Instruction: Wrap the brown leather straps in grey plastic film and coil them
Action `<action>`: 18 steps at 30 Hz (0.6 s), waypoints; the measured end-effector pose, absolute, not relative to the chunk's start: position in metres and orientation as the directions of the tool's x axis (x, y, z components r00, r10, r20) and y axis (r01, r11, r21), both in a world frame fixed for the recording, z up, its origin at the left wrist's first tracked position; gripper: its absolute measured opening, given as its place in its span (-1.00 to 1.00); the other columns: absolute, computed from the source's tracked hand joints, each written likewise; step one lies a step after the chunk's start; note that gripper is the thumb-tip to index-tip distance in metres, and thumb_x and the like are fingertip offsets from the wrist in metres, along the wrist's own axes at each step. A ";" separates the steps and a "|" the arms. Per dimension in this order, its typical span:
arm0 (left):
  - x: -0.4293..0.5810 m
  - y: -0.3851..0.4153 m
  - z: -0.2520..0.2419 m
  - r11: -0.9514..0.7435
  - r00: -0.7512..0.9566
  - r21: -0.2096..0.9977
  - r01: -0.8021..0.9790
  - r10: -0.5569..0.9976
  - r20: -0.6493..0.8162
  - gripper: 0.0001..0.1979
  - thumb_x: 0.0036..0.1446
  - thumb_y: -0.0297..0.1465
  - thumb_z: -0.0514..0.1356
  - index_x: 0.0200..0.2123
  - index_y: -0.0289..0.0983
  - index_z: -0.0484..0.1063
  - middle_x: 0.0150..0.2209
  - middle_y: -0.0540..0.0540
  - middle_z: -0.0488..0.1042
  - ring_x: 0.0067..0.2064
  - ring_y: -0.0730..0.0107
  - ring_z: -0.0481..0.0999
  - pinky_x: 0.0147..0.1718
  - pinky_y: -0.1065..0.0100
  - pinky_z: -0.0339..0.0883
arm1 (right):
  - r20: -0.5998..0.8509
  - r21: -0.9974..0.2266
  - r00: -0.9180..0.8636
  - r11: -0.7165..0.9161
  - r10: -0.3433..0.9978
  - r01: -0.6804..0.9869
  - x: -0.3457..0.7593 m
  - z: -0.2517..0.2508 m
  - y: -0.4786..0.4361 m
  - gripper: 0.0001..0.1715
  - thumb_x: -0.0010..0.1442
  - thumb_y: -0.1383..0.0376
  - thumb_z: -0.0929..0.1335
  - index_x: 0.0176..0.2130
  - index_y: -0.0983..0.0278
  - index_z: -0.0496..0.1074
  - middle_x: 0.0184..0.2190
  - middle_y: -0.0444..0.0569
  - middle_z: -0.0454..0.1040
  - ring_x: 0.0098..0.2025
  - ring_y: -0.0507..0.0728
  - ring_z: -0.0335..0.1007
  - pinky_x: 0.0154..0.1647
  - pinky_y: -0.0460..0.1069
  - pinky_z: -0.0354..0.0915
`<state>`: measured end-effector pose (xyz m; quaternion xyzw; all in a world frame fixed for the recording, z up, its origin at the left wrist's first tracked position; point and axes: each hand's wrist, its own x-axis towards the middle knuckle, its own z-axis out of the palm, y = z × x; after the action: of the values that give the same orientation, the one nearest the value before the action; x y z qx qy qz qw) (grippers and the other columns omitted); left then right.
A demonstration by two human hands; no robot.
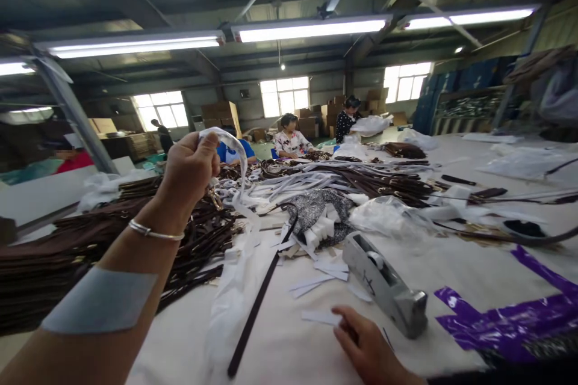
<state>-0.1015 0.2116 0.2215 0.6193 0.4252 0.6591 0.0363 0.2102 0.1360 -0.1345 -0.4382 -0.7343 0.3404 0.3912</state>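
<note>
Left hand [194, 153]: raised at left of centre, thumb and fingers closed on a white-wrapped strap.
White-wrapped strap [242, 169]: its top end lies in the left fist; from there it arches to the right of the knuckles and drops toward the table, where its lower run blends with pale wrapping.
Gold clasp [215, 198]: just below the fist; whether it joins the strap cannot be told.
Right hand [368, 346]: low over the table, fingers half curled at the near end of a paper slip [316, 316]; whether they pinch it is unclear.
Tape dispenser [383, 283]: just beyond the right hand, slanting.
Dark strap [259, 307]: on the table between the two hands.
Grey bag [298, 207]: farther back, white pieces on it.
Brown stack [54, 258]: left of the raised forearm.
Purple tape [510, 325]: at far right.
</note>
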 end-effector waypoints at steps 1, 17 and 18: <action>-0.091 0.184 0.223 -0.657 -0.205 0.587 0.472 0.566 0.798 -0.71 0.24 -0.19 0.15 -0.45 -0.22 0.27 -0.69 0.14 0.13 -0.69 0.56 0.10 -0.71 0.48 -0.01 | 0.183 -0.927 -0.300 0.266 0.936 0.265 0.199 -0.117 0.141 -0.59 0.21 0.16 0.34 0.03 0.27 0.39 -0.48 -0.12 0.42 -0.45 0.10 0.38 -0.42 -0.04 0.26; 0.011 -0.015 0.087 -0.721 0.691 0.540 0.433 0.651 0.314 -0.46 0.13 -0.28 0.30 0.18 -0.18 0.33 0.19 -0.27 0.32 0.17 0.01 0.34 0.13 0.05 0.30 | -0.281 -0.959 -0.654 -0.230 0.702 0.165 0.201 0.010 0.107 -0.88 0.14 0.29 0.36 -0.28 0.30 0.39 -0.66 -0.27 0.22 -0.71 -0.10 -0.08 -0.72 -0.19 -0.14; 0.012 -0.006 0.087 -0.731 0.704 0.518 0.445 0.643 0.302 -0.34 0.07 -0.32 0.33 0.24 -0.14 0.26 0.23 -0.27 0.27 0.23 -0.02 0.28 0.18 0.04 0.24 | -0.232 -0.959 -0.659 -0.053 0.715 0.280 0.213 0.013 0.092 -0.89 0.12 0.27 0.37 -0.34 0.30 0.40 -0.66 -0.24 0.24 -0.68 -0.08 0.00 -0.68 -0.18 -0.07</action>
<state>0.0125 -0.0059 0.0868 0.8994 0.3024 0.2376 0.2078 0.2131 0.0922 0.0133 -0.3738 -0.6654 0.6220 0.1749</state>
